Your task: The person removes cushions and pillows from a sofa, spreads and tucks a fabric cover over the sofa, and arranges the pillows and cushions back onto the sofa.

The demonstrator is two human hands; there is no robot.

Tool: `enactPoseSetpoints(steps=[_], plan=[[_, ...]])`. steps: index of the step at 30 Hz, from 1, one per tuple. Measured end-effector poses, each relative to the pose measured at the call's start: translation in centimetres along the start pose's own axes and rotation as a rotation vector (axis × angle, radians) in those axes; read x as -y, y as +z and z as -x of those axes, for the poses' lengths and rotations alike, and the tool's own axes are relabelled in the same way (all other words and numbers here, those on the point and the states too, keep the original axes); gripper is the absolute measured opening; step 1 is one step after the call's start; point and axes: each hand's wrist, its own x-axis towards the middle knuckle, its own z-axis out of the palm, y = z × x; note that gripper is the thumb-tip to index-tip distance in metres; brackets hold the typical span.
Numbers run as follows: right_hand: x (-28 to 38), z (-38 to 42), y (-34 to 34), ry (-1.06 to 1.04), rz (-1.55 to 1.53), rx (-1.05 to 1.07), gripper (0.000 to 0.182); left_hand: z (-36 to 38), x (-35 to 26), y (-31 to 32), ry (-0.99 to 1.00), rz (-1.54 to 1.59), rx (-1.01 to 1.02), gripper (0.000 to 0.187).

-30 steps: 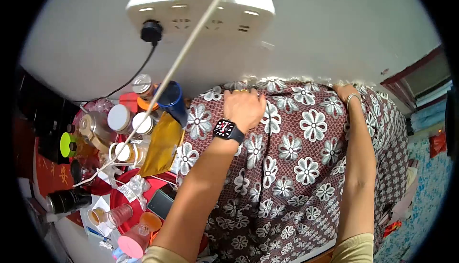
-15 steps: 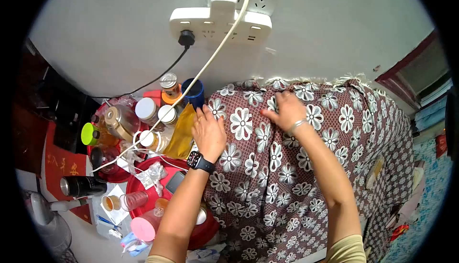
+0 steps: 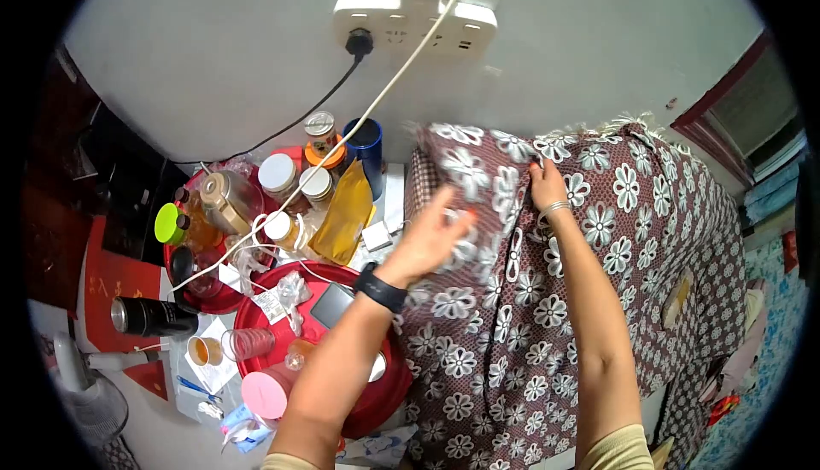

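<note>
A brown cloth with white flowers and a fringed edge (image 3: 534,308) drapes over a large bulky form on the right. My right hand (image 3: 549,186) pinches a raised fold of it near the wall. Against the cloth's left part lies my left hand (image 3: 431,235), blurred by motion, its fingers apart. This left part stands up in a folded flap, and a checked surface (image 3: 419,181) shows at its side. What lies under the cloth is hidden.
Left of the cloth, a red tray (image 3: 389,402) holds a pink-lidded jar (image 3: 266,393) and a small grey device (image 3: 331,306). Behind it stand several jars, a yellow pouch (image 3: 343,218) and a blue cup (image 3: 366,150). A white cable (image 3: 389,90) hangs across from the wall socket adapter (image 3: 414,13).
My left hand has moved right over the cloth, whose left part now bunches up and inward, baring the checked surface. My right hand has shifted slightly right and closed on a fold.
</note>
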Motion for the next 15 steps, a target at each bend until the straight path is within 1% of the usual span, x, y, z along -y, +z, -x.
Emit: enactPoseSetpoints(steps=[1,3,4,5,6,7,8,9,10,11,12,14,15], plan=[[-0.7,-0.2,0.2,-0.042,-0.010,-0.049,0.036,0.1,-0.1,0.9,0.078,0.006,0.109,0.046],[-0.6,-0.3,0.0,0.016,-0.076,-0.038,0.039,0.3,-0.4,2.6,0.229,0.045,0.333,0.052],[-0.9,-0.5,0.0,0.041,-0.091,-0.040,0.039,0.2,-1.6,2.6,0.169,0.178,0.569,0.057],[-1.0,-0.8,-0.2,0.052,-0.048,-0.030,0.041,0.3,-2.0,2.6,0.254,0.292,0.557,0.047],[-1.4,-1.5,-0.2,0.029,-0.091,-0.101,0.040,0.0,-1.9,2.2,0.192,0.386,0.529,0.041],[-2.2,-2.6,0.1,0.002,-0.134,-0.175,0.040,-0.5,-1.7,1.4,0.361,0.104,0.292,0.036],[-0.6,-2.7,-0.4,-0.022,-0.179,-0.247,0.041,-0.9,-2.2,0.3,0.514,-0.178,0.048,0.031],[0.7,-2.8,-1.6,-0.012,-0.251,-0.268,0.039,-1.3,-2.9,-0.9,0.530,-0.431,-0.108,0.028],[2.6,-2.9,-2.5,-0.068,-0.302,-0.385,0.037,-1.3,-4.9,-2.2,0.534,-0.684,-0.266,0.027],[5.2,-2.6,-3.7,-0.029,-0.276,-0.472,0.034,-1.7,-5.5,-3.2,0.559,-0.709,-0.356,0.027],[6.3,-3.1,-4.1,-0.193,-0.420,-0.537,0.030,-2.2,-5.9,-3.9,0.583,-0.736,-0.445,0.027],[8.6,-3.5,-5.0,-0.196,-0.384,-0.588,0.027,-3.9,-5.3,-4.5,0.662,-0.843,-0.536,0.028],[8.8,-4.0,-4.5,-0.212,-0.370,-0.651,0.026,-4.8,-4.8,-4.6,0.700,-0.897,-0.581,0.029]])
